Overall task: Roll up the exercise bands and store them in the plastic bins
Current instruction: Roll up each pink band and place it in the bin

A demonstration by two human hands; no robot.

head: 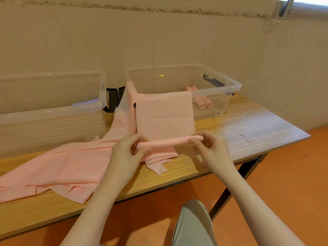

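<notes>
Hands met over a pink exercise band (165,114), each one gripping an end of the thin roll (168,140) formed at the band's near edge. The left hand (129,150) had its thumb and fingers curled around the roll's left end, while the right hand (208,145) pinched the right end between thumb and fingertips. Both hands held the roll just above the wooden worktop (245,125).

From the roll, the unrolled part of the band rose away from the person and draped over the front rim of the right clear plastic bin (230,86), which stood at the back of the worktop. Inside that bin, near its right side, lay several rolled pink bands (204,103) side by side. A second strip of pink material (124,107) hung from the bin's left corner down to the worktop, where it joined a loose heap of pink bands (67,167) spread across the left part of the worktop, its folds reaching the near edge.

Beside it on the left stood the left clear plastic bin (53,110), with something bluish faintly visible through its wall. Black latch handles (113,98) sat between the two bins. Each bin carried a small barcode sticker on its front wall.
</notes>
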